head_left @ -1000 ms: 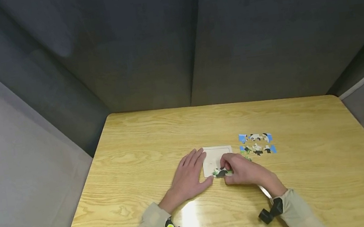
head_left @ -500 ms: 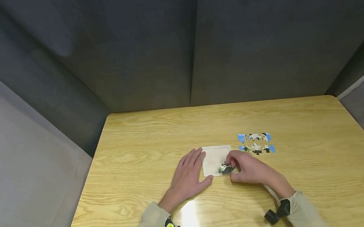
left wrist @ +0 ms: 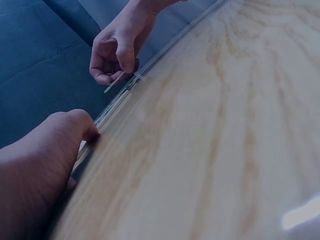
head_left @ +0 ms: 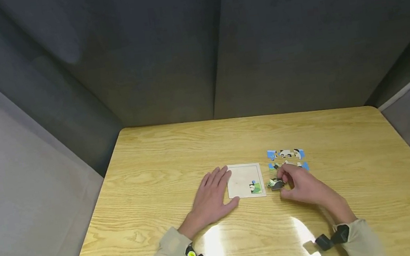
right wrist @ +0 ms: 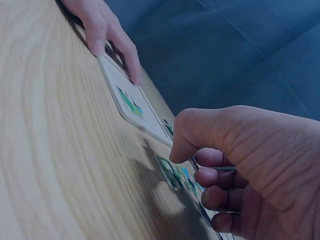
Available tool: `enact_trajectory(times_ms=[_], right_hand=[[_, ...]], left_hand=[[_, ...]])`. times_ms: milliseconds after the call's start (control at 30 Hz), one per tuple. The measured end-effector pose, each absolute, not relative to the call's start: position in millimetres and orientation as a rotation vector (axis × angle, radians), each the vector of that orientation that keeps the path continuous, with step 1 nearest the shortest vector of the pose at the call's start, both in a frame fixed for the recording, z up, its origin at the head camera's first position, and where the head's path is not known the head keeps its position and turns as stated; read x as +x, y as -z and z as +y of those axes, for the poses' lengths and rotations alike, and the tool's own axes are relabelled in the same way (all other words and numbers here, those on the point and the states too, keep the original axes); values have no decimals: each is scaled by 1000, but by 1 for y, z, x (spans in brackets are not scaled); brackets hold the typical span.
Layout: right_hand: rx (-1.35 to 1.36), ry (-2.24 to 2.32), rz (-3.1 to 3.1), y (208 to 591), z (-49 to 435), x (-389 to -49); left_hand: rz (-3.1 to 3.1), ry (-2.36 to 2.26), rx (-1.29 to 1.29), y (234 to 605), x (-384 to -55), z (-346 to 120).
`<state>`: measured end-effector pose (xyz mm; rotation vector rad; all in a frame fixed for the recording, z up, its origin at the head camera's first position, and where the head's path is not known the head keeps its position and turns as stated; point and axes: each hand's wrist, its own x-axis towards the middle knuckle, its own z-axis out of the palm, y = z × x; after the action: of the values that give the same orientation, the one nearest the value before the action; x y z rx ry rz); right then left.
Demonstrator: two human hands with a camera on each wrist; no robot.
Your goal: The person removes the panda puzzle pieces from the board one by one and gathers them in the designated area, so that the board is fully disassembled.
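Note:
My left hand (head_left: 209,198) lies flat with straight fingers at the left edge of a square white puzzle tray (head_left: 238,175), thumb at the lower corner. One green and black-and-white jigsaw piece (head_left: 255,187) sits in the tray's lower right corner. To the right of the tray, my right hand (head_left: 303,185) pinches a jigsaw piece (head_left: 275,184) with a dark and green print between thumb and fingers. Only this piece's thin edge (left wrist: 114,83) shows in the left wrist view. Beneath the right hand, a green piece (right wrist: 171,174) lies on the table in the right wrist view.
Beyond the right hand lie rows of panda-print jigsaw pieces (head_left: 285,153), partly hidden by its fingers. The wooden table (head_left: 177,148) ends at a dark curtain (head_left: 159,65) at the back. A pale partition (head_left: 22,176) stands on the left.
My right hand has moved right, from over the tray to beside it, carrying the pinched jigsaw piece. The piece in the tray's lower right corner is now uncovered. My left hand stays put.

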<state>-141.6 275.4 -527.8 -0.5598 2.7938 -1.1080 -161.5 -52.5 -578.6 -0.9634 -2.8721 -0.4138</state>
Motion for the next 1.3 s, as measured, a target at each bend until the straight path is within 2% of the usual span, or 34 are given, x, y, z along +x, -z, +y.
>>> enact_trajectory(times_ms=[567,1300], right_hand=[[-438,1008,2834,524,313,-139],[-441,935,2810,529,323,-142]], left_hand=[[-2872,402,-962,579,-162,-53],[-2893,400,-966,578,-162,-53]])
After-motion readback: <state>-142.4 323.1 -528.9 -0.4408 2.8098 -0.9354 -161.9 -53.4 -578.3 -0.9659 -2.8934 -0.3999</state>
